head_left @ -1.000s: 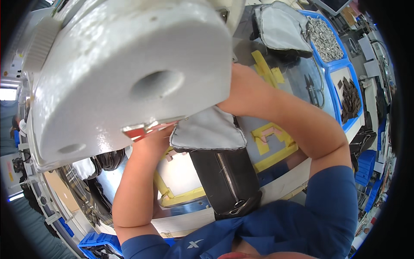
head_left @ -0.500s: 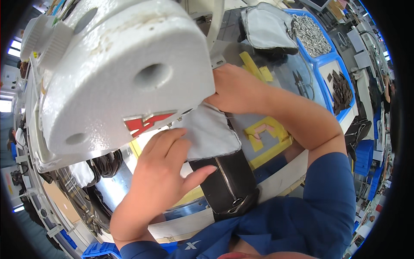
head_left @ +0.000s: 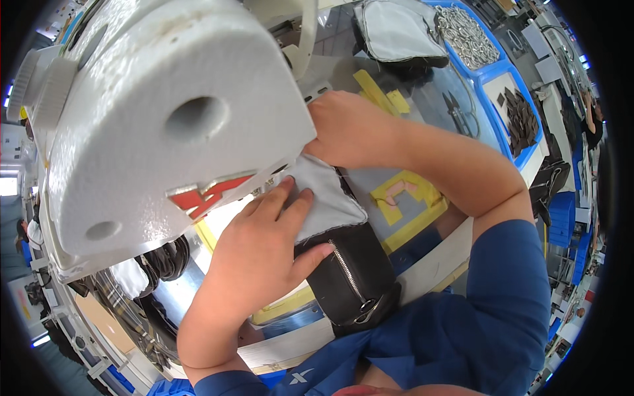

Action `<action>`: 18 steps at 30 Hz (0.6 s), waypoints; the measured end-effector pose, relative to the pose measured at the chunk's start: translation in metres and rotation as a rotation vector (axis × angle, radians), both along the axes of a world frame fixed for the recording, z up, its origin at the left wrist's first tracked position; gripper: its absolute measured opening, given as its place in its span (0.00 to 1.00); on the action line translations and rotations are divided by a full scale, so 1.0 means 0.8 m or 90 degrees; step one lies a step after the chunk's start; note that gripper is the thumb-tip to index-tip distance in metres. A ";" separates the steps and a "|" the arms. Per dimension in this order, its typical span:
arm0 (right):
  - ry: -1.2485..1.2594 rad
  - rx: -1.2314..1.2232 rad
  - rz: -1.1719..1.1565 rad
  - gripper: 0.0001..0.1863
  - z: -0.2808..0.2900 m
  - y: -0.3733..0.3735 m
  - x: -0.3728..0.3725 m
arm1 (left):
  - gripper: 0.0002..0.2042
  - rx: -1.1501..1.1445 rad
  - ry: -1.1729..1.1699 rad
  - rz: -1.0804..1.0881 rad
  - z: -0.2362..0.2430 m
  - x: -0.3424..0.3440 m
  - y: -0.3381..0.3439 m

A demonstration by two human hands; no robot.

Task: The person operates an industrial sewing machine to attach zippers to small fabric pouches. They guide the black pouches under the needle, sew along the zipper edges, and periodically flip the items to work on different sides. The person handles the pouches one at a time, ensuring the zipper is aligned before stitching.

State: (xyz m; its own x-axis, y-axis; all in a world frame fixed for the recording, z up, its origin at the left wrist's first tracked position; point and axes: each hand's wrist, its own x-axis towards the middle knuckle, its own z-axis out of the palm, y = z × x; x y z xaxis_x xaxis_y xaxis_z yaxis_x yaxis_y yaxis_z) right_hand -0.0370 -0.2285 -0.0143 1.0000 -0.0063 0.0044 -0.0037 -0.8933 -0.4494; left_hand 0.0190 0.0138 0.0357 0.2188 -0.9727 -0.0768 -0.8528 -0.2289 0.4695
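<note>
A black zippered pouch point(head_left: 353, 277) with a grey fabric lining point(head_left: 327, 195) lies on the work table under the white head of a sewing machine point(head_left: 165, 119). My left hand point(head_left: 264, 251) lies flat on the grey lining and the pouch's upper edge, thumb reaching to the zip. My right hand point(head_left: 350, 129) presses on the far side of the lining, right beside the machine head. The needle area is hidden by the machine.
Yellow tape guides point(head_left: 403, 195) mark the table. Further back lie another grey-lined pouch point(head_left: 396, 30), small snips point(head_left: 459, 112), and blue trays with metal rings point(head_left: 465, 36) and dark leather pieces point(head_left: 522, 122). Dark bags hang at the lower left point(head_left: 162, 261).
My left hand came out from under the machine head and settled flat on the grey lining. My right hand stayed beside the machine. The view shifted a little.
</note>
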 end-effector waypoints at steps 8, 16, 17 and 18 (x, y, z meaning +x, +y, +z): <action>-0.069 0.032 -0.003 0.19 -0.025 0.010 0.004 | 0.31 0.063 0.003 0.016 0.012 0.003 0.002; -0.045 0.068 -0.012 0.15 -0.005 0.014 -0.006 | 0.31 0.061 -0.027 0.005 0.011 -0.002 0.008; -0.048 0.070 -0.018 0.15 -0.001 0.015 -0.008 | 0.31 0.058 -0.034 0.003 0.011 -0.002 0.009; -0.051 0.071 -0.024 0.14 0.002 0.016 -0.010 | 0.31 0.056 -0.040 0.001 0.010 -0.002 0.010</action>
